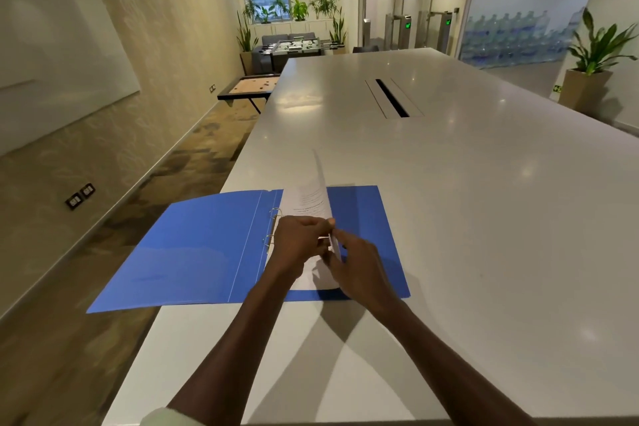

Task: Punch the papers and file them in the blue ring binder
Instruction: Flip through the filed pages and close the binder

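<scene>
A long white table (449, 201) is stretching down a room with potted plants (600, 45) and a foosball table (297, 45). The blue ring binder (193, 252) is lying open at its near left edge. Printed papers (311, 194), text too blurred to read, are standing up beside the rings (273, 228). The left hand (297, 242) and right hand (359, 266) are both pinching the sheets' lower edge.

Open blue ring binder (193, 252) with smooth, faintly sheened plastic-looking covers, shiny silver metal rings (274, 214), thin matt white printed paper sheets (308, 197), long white table (449, 183) with smooth glossy top reflecting ceiling lights, mottled brown matt carpet (103, 270)
</scene>
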Tool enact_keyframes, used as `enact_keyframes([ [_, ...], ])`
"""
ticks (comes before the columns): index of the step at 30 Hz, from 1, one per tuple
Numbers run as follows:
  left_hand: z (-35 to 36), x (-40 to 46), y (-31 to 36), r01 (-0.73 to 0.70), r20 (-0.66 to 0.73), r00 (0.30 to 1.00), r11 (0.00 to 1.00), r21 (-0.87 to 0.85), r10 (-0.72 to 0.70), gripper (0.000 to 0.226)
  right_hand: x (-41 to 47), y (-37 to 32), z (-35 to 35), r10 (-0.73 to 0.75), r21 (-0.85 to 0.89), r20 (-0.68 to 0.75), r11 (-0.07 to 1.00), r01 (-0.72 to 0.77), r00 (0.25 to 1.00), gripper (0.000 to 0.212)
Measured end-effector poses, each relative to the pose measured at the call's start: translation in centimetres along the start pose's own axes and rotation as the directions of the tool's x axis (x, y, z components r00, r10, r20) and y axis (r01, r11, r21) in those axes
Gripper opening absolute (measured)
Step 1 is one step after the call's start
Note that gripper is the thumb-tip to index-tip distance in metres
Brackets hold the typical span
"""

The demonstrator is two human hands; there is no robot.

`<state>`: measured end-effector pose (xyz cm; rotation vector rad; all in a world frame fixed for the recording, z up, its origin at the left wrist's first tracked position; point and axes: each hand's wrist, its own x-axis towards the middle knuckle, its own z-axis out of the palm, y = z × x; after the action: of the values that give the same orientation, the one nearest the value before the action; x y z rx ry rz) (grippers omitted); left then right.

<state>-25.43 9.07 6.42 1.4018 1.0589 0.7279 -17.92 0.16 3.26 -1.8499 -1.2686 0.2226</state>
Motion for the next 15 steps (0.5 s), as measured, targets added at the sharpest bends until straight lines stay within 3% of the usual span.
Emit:
enact_keyframes([
  [5, -0.6, 0.4, -0.6, 0.05, -0.063, 0.997, 0.998, -0.035, -0.052, 0.014, 0.0, 0.2, 0.3, 0.072, 0.12, 0.08, 0.989, -0.081, 0.994, 0.039],
  [15, -0.6, 1.4, -1.6, 0.078, -0.122, 0.989, 0.995, -0.061, -0.085, 0.034, 1.5, 2.2, 0.3, 0.242, 0.243, 0.136, 0.932, -0.269, 0.961, 0.036],
])
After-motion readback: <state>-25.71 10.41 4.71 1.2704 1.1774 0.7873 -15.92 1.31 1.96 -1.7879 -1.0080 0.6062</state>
